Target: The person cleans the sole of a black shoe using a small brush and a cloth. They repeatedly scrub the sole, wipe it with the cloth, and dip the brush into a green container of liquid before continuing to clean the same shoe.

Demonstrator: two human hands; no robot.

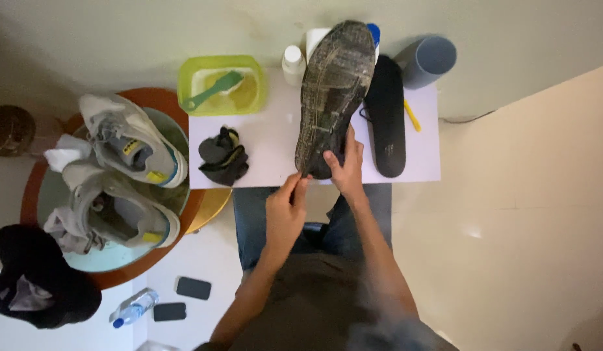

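Seen from above, a seated person in blue jeans works at a small white rectangular table (275,140) pushed against a pale wall. The right hand (345,166) grips the heel end of a dark shoe with a worn, dirt-caked grey sole (334,84), fingers curled round its edge and thumb pressed on the sole; the shoe is held sole-up, heel at the table's near edge and toe reaching past the far edge. The left hand (286,211) is raised to the heel, its thumb and fingertips pressed together in a pinch right at the sole's rim; what they pinch, if anything, is too small to tell. The step in hand looks like inspecting or picking at the dirty heel before scrubbing. Just right of the shoe lies a black foam insole (387,117) along the right edge, with a yellow stick (412,116) beside it. At the far left corner sits a lime-green plastic tub (221,84) holding a green brush (214,91); a crumpled black sock (223,155) lies near the left edge. A pair of grey and white trainers (129,175) rests in a round basin (178,133) left of the table. Reaching the brush would likely call for freeing the left hand.
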